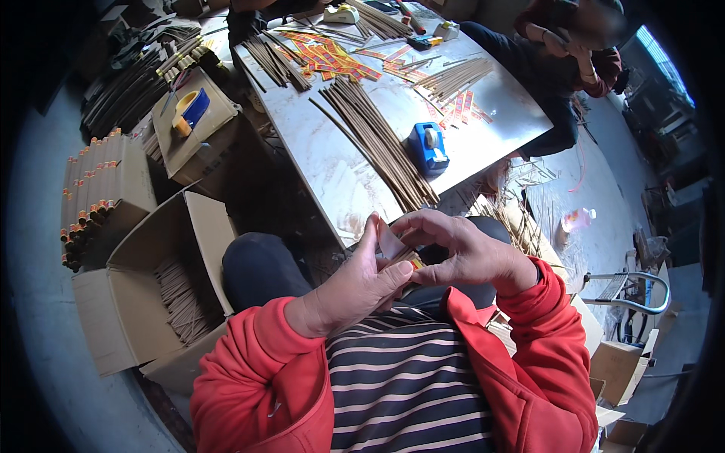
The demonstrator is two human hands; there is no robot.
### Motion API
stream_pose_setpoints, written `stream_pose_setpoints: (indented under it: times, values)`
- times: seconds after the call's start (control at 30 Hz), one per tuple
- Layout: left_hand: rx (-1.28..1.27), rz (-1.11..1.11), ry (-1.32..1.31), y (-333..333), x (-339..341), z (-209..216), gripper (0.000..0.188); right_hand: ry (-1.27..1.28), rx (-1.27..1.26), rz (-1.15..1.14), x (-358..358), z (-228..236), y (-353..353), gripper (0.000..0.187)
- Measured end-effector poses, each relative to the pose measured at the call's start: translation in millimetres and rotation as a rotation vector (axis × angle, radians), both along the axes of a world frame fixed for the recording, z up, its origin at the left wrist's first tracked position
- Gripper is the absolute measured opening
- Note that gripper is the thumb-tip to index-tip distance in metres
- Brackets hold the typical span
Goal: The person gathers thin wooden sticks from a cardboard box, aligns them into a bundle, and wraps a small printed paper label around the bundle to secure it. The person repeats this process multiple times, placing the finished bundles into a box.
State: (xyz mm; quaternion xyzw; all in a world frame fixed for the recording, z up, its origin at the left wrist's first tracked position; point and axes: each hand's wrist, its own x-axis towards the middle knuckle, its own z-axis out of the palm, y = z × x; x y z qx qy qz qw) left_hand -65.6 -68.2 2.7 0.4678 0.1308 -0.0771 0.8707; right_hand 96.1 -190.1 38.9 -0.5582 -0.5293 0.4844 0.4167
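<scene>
Brown piece (390, 241), paper-like, with a red-and-yellow label (417, 264) at its near right side, raised above my lap just off the near edge of the table. I judge it light and rather thin: the visible sheet looks stiff enough to stand up between my fingers, yet likely to crease if pinched hard. Its face looks smooth and may slip a little. The edges seem the best hold, with a thumb laid flat beside the label. The visible sheet slants from far left to near right, its free end pointing far and upward; my fingers cover the rest, so I cannot tell its full long axis. My left hand (347, 291) pinches it from the left, thumb pressed near the label; my right hand (472, 253) curls over it from the right, its fingertips closed on it. Beyond lies the white table (332, 174), bearing brown sticks (377, 143) aligned from far left to near right, a blue tape dispenser (429, 149) just right of them, and red-and-yellow strips (325, 57) farther off. To the left, an open carton (209, 230) contains thinner sticks (180, 302).
</scene>
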Motion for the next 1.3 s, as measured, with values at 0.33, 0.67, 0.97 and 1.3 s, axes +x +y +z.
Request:
stream_pose_setpoints:
  times: [0.33,0.67,0.97,1.3]
  values:
    - [-0.052,0.046,-0.02,0,-1,3,0.092,-0.04,0.005,0.052,0,7,4,0.06]
    - [-0.018,-0.022,-0.089,2,0,-4,0.084,-0.214,0.028,0.112,3,15,8,0.062]
    - [0.014,-0.114,-0.122,7,0,-8,0.062,-0.261,0.113,0.141,3,12,10,0.058]
    - [0.023,-0.041,-0.038,0,-4,-3,0.041,-0.425,0.339,0.176,4,10,9,0.053]
